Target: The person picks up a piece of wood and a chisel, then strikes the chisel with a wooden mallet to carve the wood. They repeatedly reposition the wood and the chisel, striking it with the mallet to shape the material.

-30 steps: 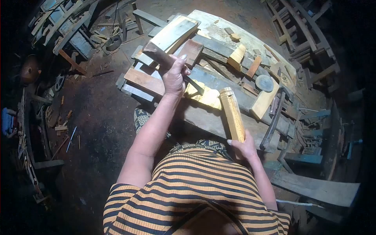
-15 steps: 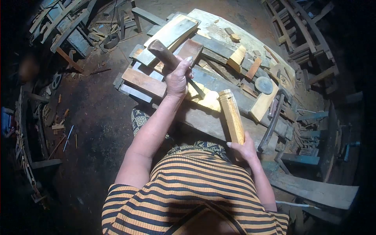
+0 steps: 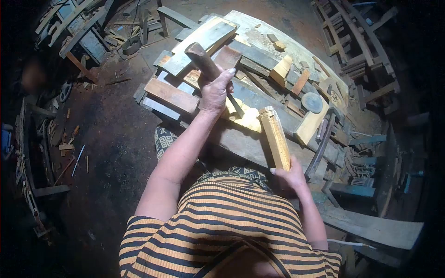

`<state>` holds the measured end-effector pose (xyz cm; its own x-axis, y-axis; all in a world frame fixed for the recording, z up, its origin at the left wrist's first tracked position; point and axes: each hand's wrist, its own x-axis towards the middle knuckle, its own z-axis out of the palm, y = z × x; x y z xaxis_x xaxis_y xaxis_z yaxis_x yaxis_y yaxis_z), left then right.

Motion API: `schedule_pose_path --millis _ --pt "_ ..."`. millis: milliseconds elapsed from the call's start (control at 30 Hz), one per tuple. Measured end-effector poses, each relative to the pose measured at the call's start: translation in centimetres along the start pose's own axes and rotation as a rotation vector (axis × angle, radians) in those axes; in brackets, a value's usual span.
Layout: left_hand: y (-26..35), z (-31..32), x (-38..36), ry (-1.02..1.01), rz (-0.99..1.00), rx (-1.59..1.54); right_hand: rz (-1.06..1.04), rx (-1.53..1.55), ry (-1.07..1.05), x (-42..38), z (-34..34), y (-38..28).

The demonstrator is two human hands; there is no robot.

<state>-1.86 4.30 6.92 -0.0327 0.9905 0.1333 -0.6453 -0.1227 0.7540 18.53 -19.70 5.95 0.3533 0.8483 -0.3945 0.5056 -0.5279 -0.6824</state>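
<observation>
My left hand (image 3: 214, 96) is wrapped round the thick wooden handle of a chisel (image 3: 203, 60), thumb pointing up along it. The dark blade slants down from the fist, and its tip meets a pale yellow carved piece of wood (image 3: 251, 121) on the bench. In my right hand (image 3: 292, 176) is the lower end of a squared wooden mallet (image 3: 274, 139), with notched lines near its top. The mallet's upper end stands close to the right of the carved piece.
The low workbench (image 3: 241, 147) carries wood blocks (image 3: 281, 70), a round grey disc (image 3: 312, 102), a dark curved clamp-like bar (image 3: 321, 150) and a reddish board (image 3: 171, 96). Timber frames (image 3: 361, 41) stand at right. Scraps and sticks litter the dark floor (image 3: 109, 153) at left.
My left hand and the chisel handle have shifted slightly to the right, the handle's top also a little higher. My right hand and the mallet have barely moved.
</observation>
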Motion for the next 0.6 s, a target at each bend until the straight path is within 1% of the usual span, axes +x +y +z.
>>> schedule_pose_path --millis 33,100,133,167,200,233,267,300,367,433,467,500,533,567,600 --pt "0.0 0.0 -0.1 0.002 0.005 -0.003 -0.015 -0.015 -0.003 0.1 -0.6 -0.2" --pt "0.2 0.2 -0.4 -0.052 -0.005 0.123 -0.100 -0.098 0.001 0.8 -3.1 -2.1" --pt "0.3 0.5 -0.6 -0.053 0.020 0.155 0.003 -0.305 -0.020 1.2 -4.9 -4.0" --pt "0.3 0.7 -0.8 -0.056 0.044 0.186 -0.160 -0.347 0.056 0.9 -6.1 -7.0" --pt "0.6 1.0 -1.1 -0.085 0.043 0.202 -0.270 -0.374 0.088 0.8 -7.6 -10.5" --pt "0.8 1.3 -1.3 -0.112 0.041 0.217 -0.470 -0.222 0.119 0.3 -8.6 -14.1" --pt "0.9 1.5 -1.6 -0.114 0.041 0.210 -0.595 -0.364 0.181 -0.1 -10.1 -17.8" --pt "1.0 1.7 -1.8 -0.111 0.024 0.203 -0.861 -0.309 0.305 -0.6 -10.5 -21.5" --pt "0.9 1.8 -1.9 -0.103 0.012 0.194 -0.999 0.243 0.157 -1.3 -10.3 -26.2" --pt "0.0 1.3 -1.8 -0.120 0.074 0.193 -1.233 0.279 0.191 0.0 -9.5 -27.9" --pt "-0.1 1.2 -1.8 -0.132 0.087 0.195 -1.308 0.377 0.170 0.4 -7.4 -28.9" --pt "-0.1 1.1 -1.7 -0.136 0.087 0.188 -1.310 0.370 0.174 0.7 -7.3 -29.3" --pt "-0.1 1.1 -1.7 -0.177 0.124 0.204 -0.946 -0.264 0.061 0.9 -7.2 -29.7" --pt "-0.1 0.9 -1.7 -0.220 0.159 0.223 -0.510 -0.846 -0.052 1.2 -7.2 -30.1" --pt "-0.2 0.9 -1.7 -0.166 0.033 0.251 -0.529 -0.884 -0.034 0.9 -7.3 -31.2"
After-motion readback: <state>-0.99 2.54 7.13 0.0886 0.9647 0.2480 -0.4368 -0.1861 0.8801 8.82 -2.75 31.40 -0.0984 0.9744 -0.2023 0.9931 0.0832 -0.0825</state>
